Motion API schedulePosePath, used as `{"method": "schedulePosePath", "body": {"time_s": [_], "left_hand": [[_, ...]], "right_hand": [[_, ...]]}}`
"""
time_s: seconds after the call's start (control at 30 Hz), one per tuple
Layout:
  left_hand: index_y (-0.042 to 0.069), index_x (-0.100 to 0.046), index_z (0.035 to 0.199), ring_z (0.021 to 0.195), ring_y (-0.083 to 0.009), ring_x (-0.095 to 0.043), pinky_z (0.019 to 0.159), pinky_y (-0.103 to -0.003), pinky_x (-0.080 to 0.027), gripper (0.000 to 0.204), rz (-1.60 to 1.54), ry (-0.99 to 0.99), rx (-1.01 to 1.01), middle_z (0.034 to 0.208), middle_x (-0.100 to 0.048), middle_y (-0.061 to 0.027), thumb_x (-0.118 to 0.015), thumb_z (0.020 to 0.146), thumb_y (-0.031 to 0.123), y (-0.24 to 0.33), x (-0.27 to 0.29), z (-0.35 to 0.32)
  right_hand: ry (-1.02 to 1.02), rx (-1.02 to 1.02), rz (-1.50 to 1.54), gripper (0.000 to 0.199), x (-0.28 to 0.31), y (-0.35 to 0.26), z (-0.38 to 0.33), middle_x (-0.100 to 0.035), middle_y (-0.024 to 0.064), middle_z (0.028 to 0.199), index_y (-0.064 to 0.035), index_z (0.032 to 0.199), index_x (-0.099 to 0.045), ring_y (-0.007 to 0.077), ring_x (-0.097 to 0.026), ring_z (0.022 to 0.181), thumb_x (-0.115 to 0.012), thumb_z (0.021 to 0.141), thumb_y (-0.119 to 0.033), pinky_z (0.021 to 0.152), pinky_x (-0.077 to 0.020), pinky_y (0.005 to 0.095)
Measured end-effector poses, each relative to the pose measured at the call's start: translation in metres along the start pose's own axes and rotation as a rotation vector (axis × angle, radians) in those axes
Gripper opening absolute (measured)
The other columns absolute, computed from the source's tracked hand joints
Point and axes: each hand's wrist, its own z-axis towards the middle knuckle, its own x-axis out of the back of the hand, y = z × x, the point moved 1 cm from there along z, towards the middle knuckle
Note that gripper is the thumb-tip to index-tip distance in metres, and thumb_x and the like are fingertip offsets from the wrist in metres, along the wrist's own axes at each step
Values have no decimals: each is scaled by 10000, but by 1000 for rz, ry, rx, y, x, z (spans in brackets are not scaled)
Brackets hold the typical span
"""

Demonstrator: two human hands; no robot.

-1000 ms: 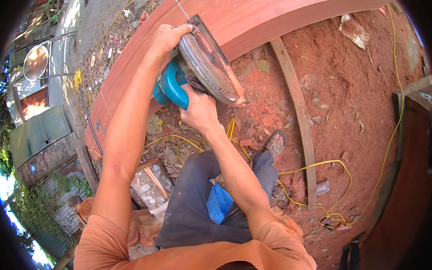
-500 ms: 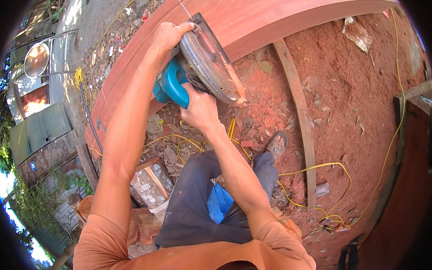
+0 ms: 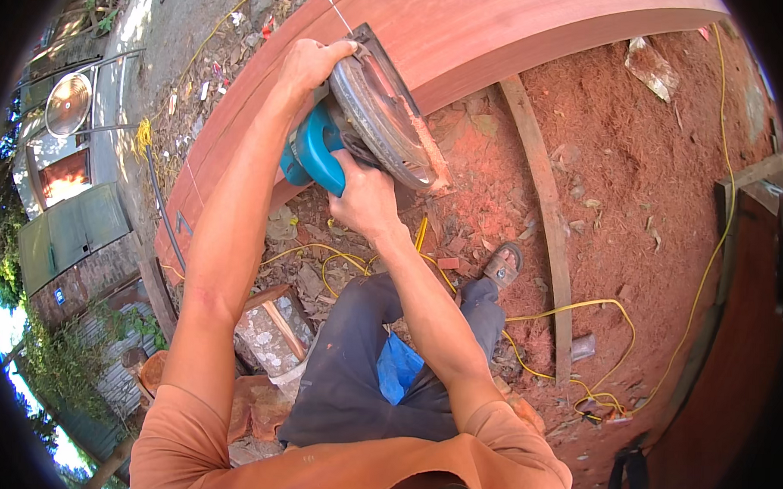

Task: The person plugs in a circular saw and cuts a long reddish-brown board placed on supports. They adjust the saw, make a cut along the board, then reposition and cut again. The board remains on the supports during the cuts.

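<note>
Outdoors, a long reddish wooden board stretches across the top of the view, its edge curving with the lens. Below it the ground is covered in red sawdust and wood scraps, with a thin plank lying across it and a yellow cord looping over the dirt near the person's sandalled foot. At the board's lower edge sits a circular saw, its round metal guard dusted red and its body blue. The left hand is closed over the top front of the saw, against the board. The right hand is wrapped tight around the blue handle, just below the guard. A brick block stands beside the person's left knee.
</note>
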Motion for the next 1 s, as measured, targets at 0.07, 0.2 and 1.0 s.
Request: {"method": "schedulePosePath", "body": {"time_s": [0.07,0.2,1.0], "left_hand": [[-42,-738,773,586,-166,-605,561,-341,-447,483,5,5,-1,680,-672,-83,-758,838,436,0,1,1],[-89,-724,711,593,-230,-624,587,-426,-457,614,14,34,-17,635,-669,-169,-753,789,519,-2,0,6],[-80,-721,706,596,-254,-642,595,-421,-478,639,18,24,4,624,-655,-174,-749,788,553,-11,5,23]], "right_hand": [[9,11,5,413,-1,0,1,-717,235,841,-107,1163,-642,431,-720,814,-741,764,-66,747,-580,520],[26,26,-3,414,-2,0,4,-716,235,837,-109,1163,-641,428,-720,812,-740,763,-66,737,-579,520],[3,15,-5,404,-6,-1,15,-716,238,850,-110,1164,-636,435,-717,831,-744,775,-82,762,-571,532]]}}
